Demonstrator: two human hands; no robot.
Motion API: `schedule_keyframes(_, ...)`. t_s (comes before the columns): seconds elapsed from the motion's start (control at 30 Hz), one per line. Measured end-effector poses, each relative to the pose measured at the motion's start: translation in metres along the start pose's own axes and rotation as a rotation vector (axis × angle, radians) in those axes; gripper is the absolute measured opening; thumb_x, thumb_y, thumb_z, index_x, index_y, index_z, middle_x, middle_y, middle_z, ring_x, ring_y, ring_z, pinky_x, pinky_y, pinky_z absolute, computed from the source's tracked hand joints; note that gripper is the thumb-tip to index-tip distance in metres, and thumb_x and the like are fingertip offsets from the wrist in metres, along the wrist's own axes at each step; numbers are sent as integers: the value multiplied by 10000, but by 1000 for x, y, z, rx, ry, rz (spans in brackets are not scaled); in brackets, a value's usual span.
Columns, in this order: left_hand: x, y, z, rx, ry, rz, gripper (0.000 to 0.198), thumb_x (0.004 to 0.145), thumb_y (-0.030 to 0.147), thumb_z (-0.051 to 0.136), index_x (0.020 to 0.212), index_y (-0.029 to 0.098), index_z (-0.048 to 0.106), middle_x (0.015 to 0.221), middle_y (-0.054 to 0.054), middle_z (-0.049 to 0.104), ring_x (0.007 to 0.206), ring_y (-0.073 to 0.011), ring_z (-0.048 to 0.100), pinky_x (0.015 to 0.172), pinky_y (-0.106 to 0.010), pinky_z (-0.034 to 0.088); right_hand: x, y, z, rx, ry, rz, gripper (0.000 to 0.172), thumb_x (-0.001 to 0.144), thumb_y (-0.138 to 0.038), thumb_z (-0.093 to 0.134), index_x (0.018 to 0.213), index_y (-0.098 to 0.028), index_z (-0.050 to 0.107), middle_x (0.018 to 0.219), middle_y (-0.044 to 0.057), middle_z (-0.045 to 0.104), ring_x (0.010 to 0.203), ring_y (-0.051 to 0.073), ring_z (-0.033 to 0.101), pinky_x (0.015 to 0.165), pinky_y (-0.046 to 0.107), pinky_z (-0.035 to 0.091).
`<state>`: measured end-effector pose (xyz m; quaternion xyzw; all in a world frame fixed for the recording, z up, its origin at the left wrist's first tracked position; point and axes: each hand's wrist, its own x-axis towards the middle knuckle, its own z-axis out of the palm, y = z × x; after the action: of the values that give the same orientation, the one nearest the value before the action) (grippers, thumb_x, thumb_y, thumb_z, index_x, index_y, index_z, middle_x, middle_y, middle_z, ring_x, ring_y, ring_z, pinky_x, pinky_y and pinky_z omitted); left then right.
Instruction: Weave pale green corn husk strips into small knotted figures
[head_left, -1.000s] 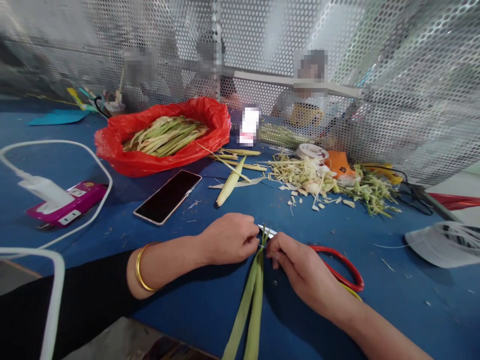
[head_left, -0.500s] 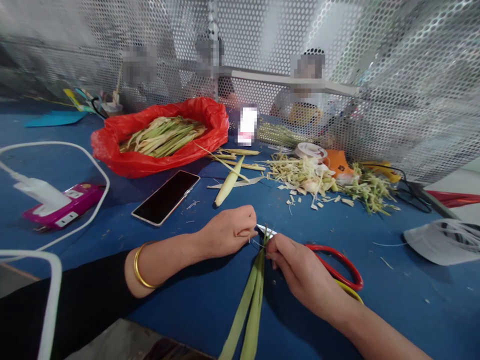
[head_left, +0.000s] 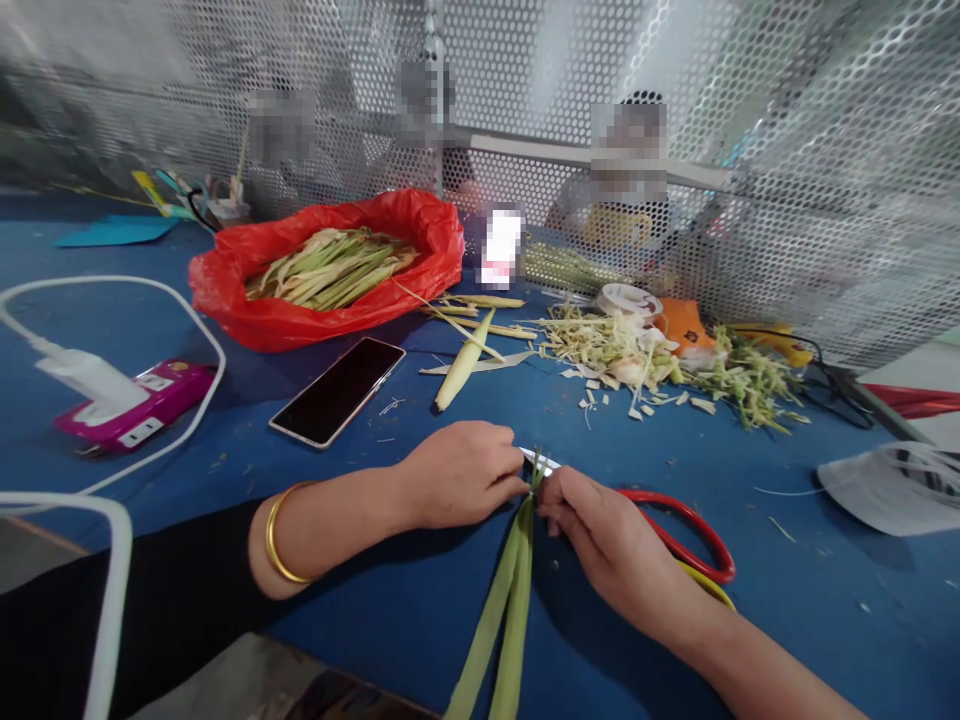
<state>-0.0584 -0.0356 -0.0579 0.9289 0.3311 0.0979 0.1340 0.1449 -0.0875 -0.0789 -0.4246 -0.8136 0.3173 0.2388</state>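
Between my hands, a bundle of green husk strips (head_left: 512, 590) is gathered at its top, and its long ends run toward the table's near edge. My left hand (head_left: 465, 475) has its finger and thumb pinched close beside the gathered top. On the other side my right hand (head_left: 600, 535) is closed, its fingertips just right of the bundle. A thin white thread is at the tied spot; its ends are mostly hidden by the fingers of both hands. Under my right hand lie scissors (head_left: 694, 530) with red and yellow handles, blade tip showing beyond the bundle.
A red plastic bag (head_left: 330, 322) of husks stands behind a phone (head_left: 337, 392). A pale folded husk (head_left: 463, 365) and a scrap pile (head_left: 615, 345) with a tape roll (head_left: 628, 300) lie beyond. A purple power adapter (head_left: 139, 408) sits left; a perforated screen (head_left: 540, 90) closes the back.
My left hand has come in closer to the gathered top, and the thread stretch seen between it and the bundle is now hidden. My right hand sits slightly off the bundle.
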Motion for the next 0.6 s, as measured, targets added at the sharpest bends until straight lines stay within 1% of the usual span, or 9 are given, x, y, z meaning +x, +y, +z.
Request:
schedule_keyframes(0.1, 2, 2, 5, 40, 13, -32, 271, 872, 246, 511, 609, 180, 523, 667, -2, 514, 644, -146, 498, 574, -271, 317, 1, -2, 0, -29, 1, -10, 195, 929, -73, 346, 829, -235, 390, 764, -9, 503, 666, 147, 467, 600, 250, 357)
schedule_keyframes(0.2, 5, 1, 11, 52, 2, -14, 229, 836, 187, 507, 607, 186, 518, 675, -4, 529, 652, -149, 502, 585, -270, 333, 0, -4, 2, -94, 2, -34, 202, 921, -75, 341, 802, -236, 370, 737, -7, 485, 644, 155, 436, 582, 257, 333)
schedule_keyframes(0.3, 6, 0, 14, 62, -9, 24, 208, 858, 206, 493, 657, 189, 542, 725, -13, 562, 688, -159, 521, 613, -273, 355, 0, -5, 4, -166, 3, -47, 219, 900, -59, 335, 776, -238, 329, 722, -6, 459, 619, 157, 393, 556, 258, 303)
schedule_keyframes(0.43, 5, 1, 13, 69, -43, 25, 214, 867, 210, 489, 660, 187, 537, 737, -21, 574, 695, -166, 526, 625, -284, 361, 0, -4, 5, -231, -1, -82, 239, 871, -29, 328, 762, -239, 298, 717, -7, 437, 613, 158, 369, 548, 260, 283)
schedule_keyframes(0.53, 5, 2, 12, 34, -31, 6, 219, 855, 196, 490, 637, 188, 513, 717, -13, 551, 677, -160, 511, 613, -282, 349, 1, -3, 5, -221, -7, -66, 233, 883, -42, 335, 760, -238, 308, 716, -8, 441, 615, 158, 375, 552, 261, 291)
schedule_keyframes(0.6, 5, -1, 10, -39, -10, -37, 240, 829, 185, 507, 591, 187, 473, 671, 4, 505, 640, -143, 482, 588, -271, 326, 0, -3, 4, -159, -2, -25, 213, 911, -74, 347, 774, -237, 339, 723, -10, 461, 626, 155, 405, 565, 259, 315)
